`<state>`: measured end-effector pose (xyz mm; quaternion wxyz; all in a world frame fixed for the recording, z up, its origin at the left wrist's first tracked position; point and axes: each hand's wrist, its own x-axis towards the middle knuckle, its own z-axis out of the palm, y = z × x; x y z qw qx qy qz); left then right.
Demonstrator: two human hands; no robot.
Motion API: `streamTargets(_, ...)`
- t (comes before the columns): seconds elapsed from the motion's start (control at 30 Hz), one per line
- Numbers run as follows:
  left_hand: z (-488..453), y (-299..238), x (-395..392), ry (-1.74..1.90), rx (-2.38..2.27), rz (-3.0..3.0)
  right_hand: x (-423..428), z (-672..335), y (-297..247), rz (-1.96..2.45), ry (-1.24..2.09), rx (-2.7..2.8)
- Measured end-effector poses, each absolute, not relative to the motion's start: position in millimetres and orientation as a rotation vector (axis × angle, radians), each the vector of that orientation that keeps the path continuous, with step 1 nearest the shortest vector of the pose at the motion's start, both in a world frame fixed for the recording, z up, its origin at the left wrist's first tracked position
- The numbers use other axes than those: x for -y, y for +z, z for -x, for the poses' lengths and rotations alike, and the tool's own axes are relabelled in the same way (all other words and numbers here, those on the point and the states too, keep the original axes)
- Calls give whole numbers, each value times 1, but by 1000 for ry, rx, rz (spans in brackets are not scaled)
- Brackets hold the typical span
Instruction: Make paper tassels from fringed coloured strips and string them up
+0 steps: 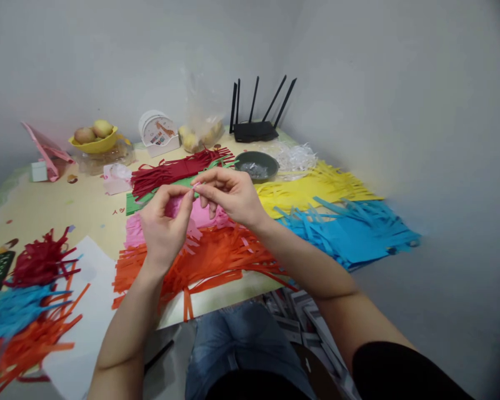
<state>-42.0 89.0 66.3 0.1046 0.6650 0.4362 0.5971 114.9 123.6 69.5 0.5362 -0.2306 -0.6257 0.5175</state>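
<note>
Lower left of the frame: bunches of crimson fringed paper (39, 260), sky-blue fringed paper (20, 311) and orange fringed paper (29, 350) lie side by side, their strips overlapping a plain white sheet (89, 283). Upper left: a yellow bowl (98, 146) holding round fruit (84, 135) stands on the cream-topped bench (87, 211).

Centre: the left hand (166, 222) has its grip closed, thumb and forefinger pinching a small pink piece (196, 186) — too small for its material to be confirmed. The right hand (231, 197) meets it at the fingertips, its grip closed on the same piece, the lower fingers loosely curled. Below both hands lie pink fringed sheets (135, 230) and, nearer the lower edge, long orange fringed sheets (216, 253).

Right of centre: a dark round bowl (260, 177) sits in front of a black router (256, 131) — five antennas raised. Further right: yellow fringed sheets (316, 188), then bright blue fringed sheets (362, 233) alongside.
</note>
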Motion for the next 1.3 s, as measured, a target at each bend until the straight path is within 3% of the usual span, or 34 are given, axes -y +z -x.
streamTargets(0.3,42,65,-93,1680,-1133,-1811,-129,-131,74,571,1268,1588)
streamTargets(0.8,46,56,-79,1718,-954,-1500,-90,-120,96,735,553,1885)
streamTargets(1.17,54,36,-48,1800,-891,-1061,-73,-100,93,723,622,1829)
streamTargets(1.3,76,25,-37,1694,-993,-1188,-65,-92,82,741,690,1828)
